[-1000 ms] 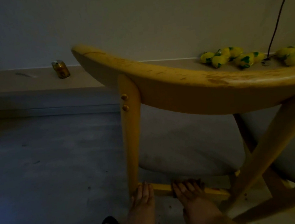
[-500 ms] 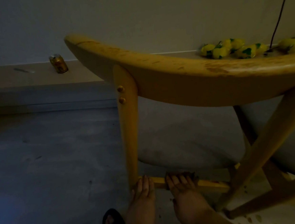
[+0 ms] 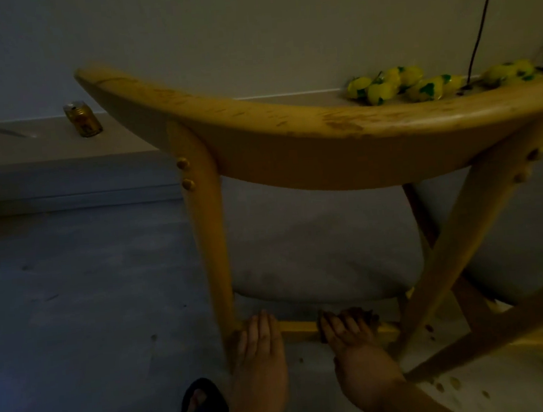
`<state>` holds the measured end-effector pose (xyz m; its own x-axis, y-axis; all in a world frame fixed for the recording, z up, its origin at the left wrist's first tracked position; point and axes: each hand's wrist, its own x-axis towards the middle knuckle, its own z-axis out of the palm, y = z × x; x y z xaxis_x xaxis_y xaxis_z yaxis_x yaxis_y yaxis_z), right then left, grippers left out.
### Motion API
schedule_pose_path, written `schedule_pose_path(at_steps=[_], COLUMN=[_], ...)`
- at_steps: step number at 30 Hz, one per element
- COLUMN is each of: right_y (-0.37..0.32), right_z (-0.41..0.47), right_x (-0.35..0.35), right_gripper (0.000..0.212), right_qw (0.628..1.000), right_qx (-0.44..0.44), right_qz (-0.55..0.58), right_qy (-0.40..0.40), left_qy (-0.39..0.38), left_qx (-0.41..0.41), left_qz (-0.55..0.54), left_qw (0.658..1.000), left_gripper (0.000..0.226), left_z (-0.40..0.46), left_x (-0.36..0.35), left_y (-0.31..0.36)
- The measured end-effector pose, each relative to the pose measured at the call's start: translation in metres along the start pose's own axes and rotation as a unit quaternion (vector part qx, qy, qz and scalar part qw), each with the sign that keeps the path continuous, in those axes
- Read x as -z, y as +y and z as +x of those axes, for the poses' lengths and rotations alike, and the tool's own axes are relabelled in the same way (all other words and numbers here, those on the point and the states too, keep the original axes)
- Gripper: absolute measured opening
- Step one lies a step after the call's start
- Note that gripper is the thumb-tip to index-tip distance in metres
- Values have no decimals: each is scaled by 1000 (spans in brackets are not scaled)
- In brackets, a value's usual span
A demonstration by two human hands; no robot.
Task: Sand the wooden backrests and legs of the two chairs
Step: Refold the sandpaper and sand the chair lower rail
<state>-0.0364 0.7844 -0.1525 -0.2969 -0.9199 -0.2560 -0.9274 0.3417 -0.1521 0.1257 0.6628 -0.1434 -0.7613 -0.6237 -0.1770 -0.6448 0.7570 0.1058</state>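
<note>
Dim room, seen from behind one chair (image 3: 323,143) standing on the grey floor (image 3: 76,302); colours and fine detail are hard to read in the low light. The chair runs off the right edge, so its right side and far legs are cut off, and the seat is mostly hidden behind the backrest (image 3: 290,129). A second chair cannot be made out.

The backrest is a curved yellow wooden band with scuffs and a worn, darker patch on its top edge. Two uprights (image 3: 211,243) carry it, each showing two round wooden plugs. A low rail (image 3: 297,329) joins the uprights near the floor.

Two hands rest on that rail. The left hand (image 3: 258,340) lies at the rail's left end, touching the left upright, fingers flat over the wood; whether its grip closes on the rail cannot be told. The right hand (image 3: 348,333) sits further right, fingers curled over the rail with something dark under the fingertips; what it is cannot be made out. A bare stretch of rail shows between the hands.

One foot in a dark sandal (image 3: 203,406) is at the bottom edge. On the ledge (image 3: 47,145) along the wall stand one can (image 3: 83,120) at left and a string of yellow-green ornaments (image 3: 390,86) at right, too blurred to count, beside a dark cable (image 3: 482,17).
</note>
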Motion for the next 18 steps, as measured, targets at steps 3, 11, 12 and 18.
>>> schedule_pose_path(at_steps=[3,11,12,18], right_y=[-23,49,51,17], right_z=[16,-19,-21,4], right_x=[-2,-18,-18,-19], right_gripper=[80,83,84,78], right_qw=[999,996,996,998], right_qx=[16,-54,-70,-16], right_qz=[26,67,56,49], right_qy=[11,15,2,-19], left_qy=[-18,-30,-32,-81], left_qx=[-46,-36,-37,-12], left_qz=[11,35,39,46], left_qw=[999,998,998,996], left_gripper=[49,60,61,60], left_z=[3,1,2,4], left_x=[10,1,0,0], left_y=[18,26,26,28])
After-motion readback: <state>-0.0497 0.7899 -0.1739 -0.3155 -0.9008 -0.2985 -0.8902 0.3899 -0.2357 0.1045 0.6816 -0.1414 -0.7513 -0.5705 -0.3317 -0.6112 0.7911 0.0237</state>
